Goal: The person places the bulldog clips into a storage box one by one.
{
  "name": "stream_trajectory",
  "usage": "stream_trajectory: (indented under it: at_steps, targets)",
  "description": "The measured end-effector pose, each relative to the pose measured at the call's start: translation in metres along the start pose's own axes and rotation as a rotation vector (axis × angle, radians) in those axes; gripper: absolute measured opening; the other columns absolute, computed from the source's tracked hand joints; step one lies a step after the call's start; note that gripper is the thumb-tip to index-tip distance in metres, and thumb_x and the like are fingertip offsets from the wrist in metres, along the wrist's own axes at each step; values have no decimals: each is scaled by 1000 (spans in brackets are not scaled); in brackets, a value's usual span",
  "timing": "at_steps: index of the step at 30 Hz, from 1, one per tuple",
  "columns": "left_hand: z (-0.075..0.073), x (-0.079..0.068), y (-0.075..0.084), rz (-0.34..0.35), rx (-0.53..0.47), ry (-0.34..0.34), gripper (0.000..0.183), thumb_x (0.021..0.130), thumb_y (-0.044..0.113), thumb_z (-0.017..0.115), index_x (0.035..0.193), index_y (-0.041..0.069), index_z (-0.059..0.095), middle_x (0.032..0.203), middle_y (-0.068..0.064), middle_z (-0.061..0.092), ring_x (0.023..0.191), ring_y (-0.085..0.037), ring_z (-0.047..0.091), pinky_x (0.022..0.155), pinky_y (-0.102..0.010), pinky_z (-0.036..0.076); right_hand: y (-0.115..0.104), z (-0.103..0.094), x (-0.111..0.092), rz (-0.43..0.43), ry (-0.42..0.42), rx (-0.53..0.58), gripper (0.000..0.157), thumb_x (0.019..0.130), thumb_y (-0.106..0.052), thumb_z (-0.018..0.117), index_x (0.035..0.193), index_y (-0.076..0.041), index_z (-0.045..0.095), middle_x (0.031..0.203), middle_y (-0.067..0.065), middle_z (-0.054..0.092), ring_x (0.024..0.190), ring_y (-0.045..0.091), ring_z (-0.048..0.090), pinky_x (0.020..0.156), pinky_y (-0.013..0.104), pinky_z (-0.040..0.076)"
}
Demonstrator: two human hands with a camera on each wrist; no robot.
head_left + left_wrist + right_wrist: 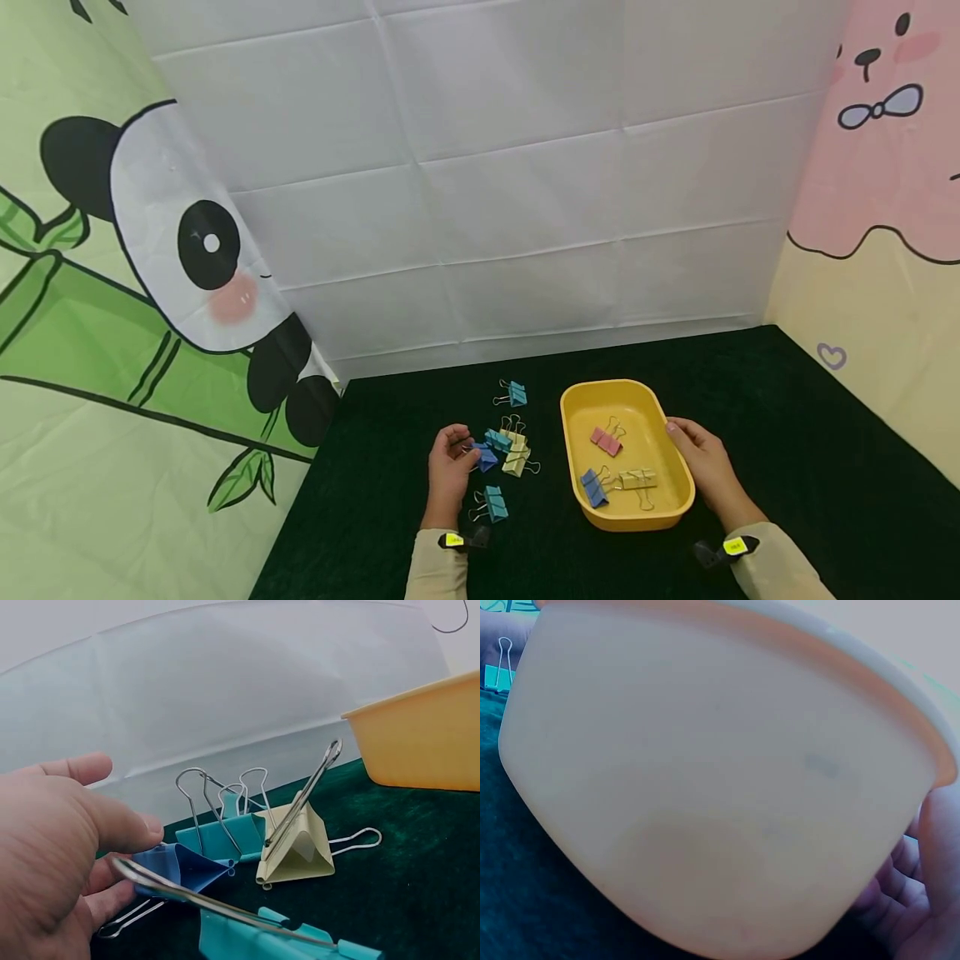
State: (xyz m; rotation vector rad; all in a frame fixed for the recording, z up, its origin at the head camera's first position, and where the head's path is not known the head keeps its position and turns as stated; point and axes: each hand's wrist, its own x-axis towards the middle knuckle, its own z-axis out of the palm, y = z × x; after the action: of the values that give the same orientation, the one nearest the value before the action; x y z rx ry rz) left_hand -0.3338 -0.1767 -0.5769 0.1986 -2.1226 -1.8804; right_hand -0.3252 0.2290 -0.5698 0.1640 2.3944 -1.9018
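Note:
My left hand (pixel 447 477) pinches a dark blue binder clip (pixel 485 457) between thumb and fingers; in the left wrist view that blue clip (pixel 180 866) is low over the cloth. Right beside it lie a teal clip (pixel 498 440) and yellow clips (pixel 516 462), close together. One teal clip (pixel 492 504) lies nearer me, another teal clip (pixel 514 393) farther back. My right hand (pixel 703 467) grips the right rim of a yellow plastic tray (pixel 633 523), thumb over the edge. Inside the tray are a pink clip (pixel 607 442), a blue clip (pixel 595 488) and a yellow clip (pixel 637 479).
A dark green cloth (pixel 360 533) covers the table. Behind it hangs a white creased sheet (pixel 517 208). A panda-print curtain (pixel 90 467) borders the left side, and a pink and cream printed curtain (pixel 885 333) the right.

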Motion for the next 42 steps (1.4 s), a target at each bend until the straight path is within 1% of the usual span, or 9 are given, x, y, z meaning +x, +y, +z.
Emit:
stream_trajectory:
  at_steps: [2,6,10,19,25,27,35,42]
  targets:
    - [0,0,0,2,-20,3,41,89,-11,66,126,1,54,128,-19,57,119,-34,57,97,-42,51,0,0,0,0,0,2,79,98,-68,41,149,-8,43,140,20,52,101,21,65,81,28,57]
    - [-1,0,0,13,-43,10,40,89,-10,67,125,1,54,127,-18,57,117,-33,59,91,-33,55,1,0,0,-2,2,4,79,98,-68,42,149,-8,43,139,20,53,102,21,65,81,28,57]
    - [-1,0,3,19,-78,12,40,88,-10,67,124,1,53,127,-21,56,116,-33,59,87,-30,56,0,0,0,-3,1,1,79,98,-68,41,149,-8,43,141,20,52,103,21,64,81,27,57]
    - [-2,1,12,30,-212,31,40,90,-10,66,124,4,52,131,-26,51,118,-30,61,89,-28,57,0,0,-1,-8,-8,6,78,98,-67,42,149,-8,43,141,20,52,102,20,65,81,27,57]
    - [1,0,21,41,-228,40,39,90,-8,68,124,3,52,127,-22,54,117,-26,62,90,-27,56,-1,-1,-2,-2,-7,7,78,98,-68,42,149,-9,42,141,19,52,102,20,65,81,27,57]
    - [3,-1,24,47,-232,38,39,90,-8,68,124,3,53,127,-21,54,118,-27,61,90,-27,56,-1,-1,-2,-5,-8,6,78,99,-66,42,149,-7,42,142,20,51,102,20,64,81,28,57]
    - [11,-4,36,62,-256,27,37,90,-9,68,123,2,54,120,-10,58,118,-29,60,89,-24,55,-1,-1,-3,-1,-5,10,78,98,-67,42,149,-7,42,141,20,51,102,21,65,81,28,57]
    - [20,-9,47,74,-287,6,37,88,-11,68,120,1,53,118,-11,59,114,-28,61,88,-26,56,-2,-1,-3,-4,-3,5,79,99,-67,41,149,-7,41,141,21,51,102,21,65,81,27,57]
